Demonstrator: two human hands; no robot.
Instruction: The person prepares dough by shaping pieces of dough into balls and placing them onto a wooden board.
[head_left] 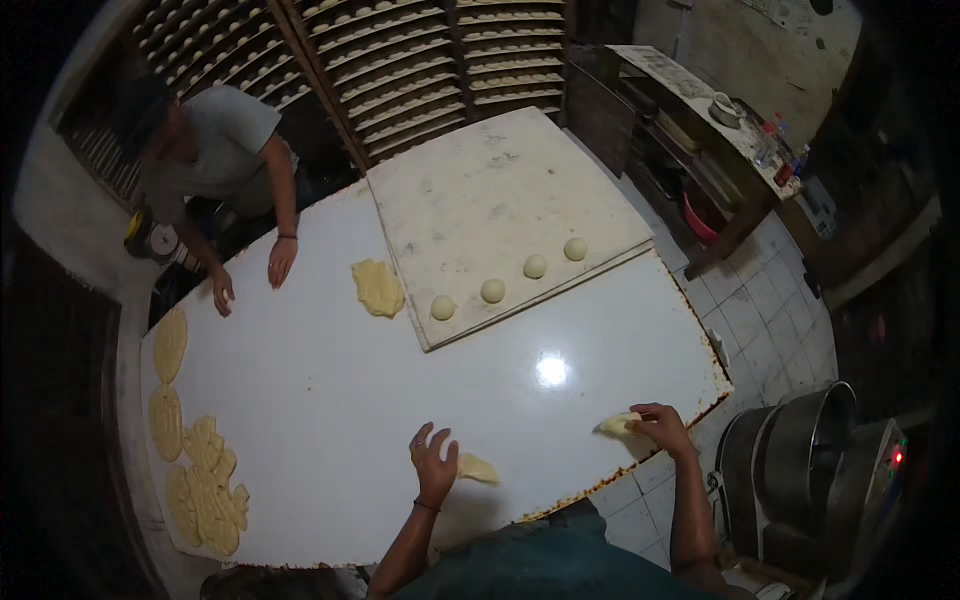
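Observation:
My left hand (434, 460) is over the white tabletop (400, 400) with its fingers apart and curved, just beside a small pale dough piece (478, 468). Near the right edge, my right hand (658, 428) grips another dough piece (618, 424). Farther back lies a flattened dough lump (378, 288), next to stacked floured boards (500, 190) carrying several round dough balls (535, 266). Flat dough slabs and cut pieces (205, 490) lie along the table's left end.
A co-worker (225, 160) stands at the far left, both hands at the table's edge. Behind is a rack of trays (385, 75). A side bench (690, 90) with a pot and bottles stands back right. A steel mixer bowl (800, 460) is at the lower right, beside tiled floor.

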